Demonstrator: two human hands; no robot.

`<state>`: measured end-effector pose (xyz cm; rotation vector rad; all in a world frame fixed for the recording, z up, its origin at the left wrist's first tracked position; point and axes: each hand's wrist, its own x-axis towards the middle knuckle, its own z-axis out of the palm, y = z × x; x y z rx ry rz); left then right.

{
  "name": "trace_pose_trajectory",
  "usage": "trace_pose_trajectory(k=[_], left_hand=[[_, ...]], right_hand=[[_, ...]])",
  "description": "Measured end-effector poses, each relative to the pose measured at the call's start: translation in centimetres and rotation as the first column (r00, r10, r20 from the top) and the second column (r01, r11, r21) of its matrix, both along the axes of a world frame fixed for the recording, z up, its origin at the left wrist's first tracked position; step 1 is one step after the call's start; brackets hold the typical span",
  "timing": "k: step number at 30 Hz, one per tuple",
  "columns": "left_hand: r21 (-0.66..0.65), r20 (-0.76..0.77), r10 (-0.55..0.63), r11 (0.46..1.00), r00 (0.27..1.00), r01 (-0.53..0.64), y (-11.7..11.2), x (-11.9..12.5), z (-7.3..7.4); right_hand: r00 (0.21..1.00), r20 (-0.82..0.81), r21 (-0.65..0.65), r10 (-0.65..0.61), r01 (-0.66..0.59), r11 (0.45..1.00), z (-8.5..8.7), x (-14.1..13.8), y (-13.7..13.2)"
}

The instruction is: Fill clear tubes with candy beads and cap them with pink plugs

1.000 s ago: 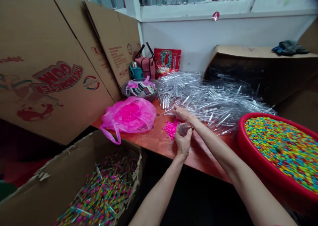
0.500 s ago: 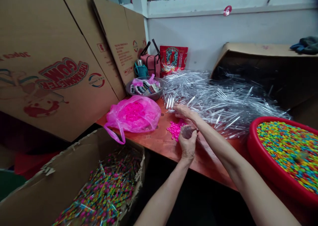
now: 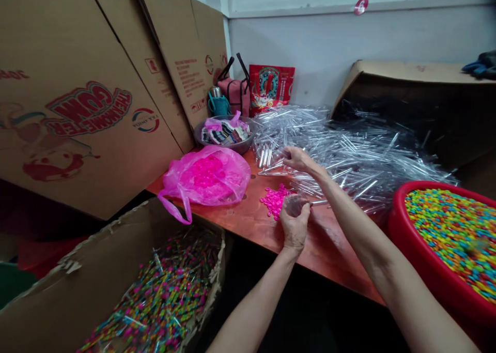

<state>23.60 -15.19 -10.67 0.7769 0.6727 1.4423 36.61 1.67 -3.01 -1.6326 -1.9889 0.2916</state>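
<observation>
L hand (image 3: 294, 228) low over bench (image 3: 333, 252), fingers (image 3: 297, 207) curled round small clear plastic piece (image 3: 293, 205), blurred, exact shape hard to tell. Thin clear tube (image 3: 318, 203) just to its right, lying level w/ palm; can't tell if held. R hand (image 3: 301, 159) higher up, at near edge of big loose heap of clear plastic tubes (image 3: 349, 154), fingers (image 3: 289, 154) together & loosely bent, tips over scattered tubes; can't tell if any tube pinched. Hands near each other but apart, R beyond L. Small pile of hot-pink pieces (image 3: 274, 200) on bench, just left of L hand. Tube heap spread across back of bench, btwn steel bowl (image 3: 225, 143) & red round tub (image 3: 395, 224). Tub at R end, rim overlapping bench edge, full of multicolour pieces (image 3: 442, 234). Pink plastic bag (image 3: 205, 176) left of pile, packed w/ pink bits, handle (image 3: 182, 211) hanging toward bench edge. Bowl holding striped packets (image 3: 227, 135) & scrap of pink plastic. Open cardboard box (image 3: 116, 270) lower L, beside bench, filled w/ multicolour-tipped clear sticks (image 3: 155, 296). Behind bowl: red foil pouch (image 3: 270, 88), pink bag w/ dark handles (image 3: 237, 98), teal bottle holder (image 3: 217, 104). Big cartons (image 3: 89, 110) printed "THERMOMETER GUM" propped along L side, against white wall (image 3: 329, 43). Dark-lined carton (image 3: 399, 100) at R, crumpled blue-grey cloth (image 3: 480, 66) on top.
</observation>
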Motion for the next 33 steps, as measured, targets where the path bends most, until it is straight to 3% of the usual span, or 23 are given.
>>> trace_pose_trajectory(k=[4,8,15,27,33], left_hand=[[0.009,-0.011,0.019,1.000,1.000,-0.019,0.1,0.0,-0.2],[-0.003,-0.024,0.023,1.000,0.999,-0.023,0.1,-0.1,-0.2],[-0.009,-0.016,0.001,1.000,1.000,-0.002,0.1,-0.2,-0.3],[-0.009,-0.026,0.000,1.000,1.000,0.000,0.2,-0.2,-0.2],[0.026,-0.064,0.089,0.996,0.994,-0.088,0.2,-0.6,-0.3]], right_hand=[[0.985,0.157,-0.085,-0.074,0.088,0.992,-1.0,-0.5,0.4],[0.921,0.389,-0.144,0.017,0.042,0.989,-2.2,-1.5,1.1],[0.868,0.491,-0.155,0.072,0.006,0.988,-4.0,-3.2,2.9],[0.873,0.487,-0.168,-0.007,0.101,0.981,-3.7,-3.5,2.9],[0.903,0.417,-0.142,-0.103,0.177,0.974,-0.4,-1.2,0.3]])
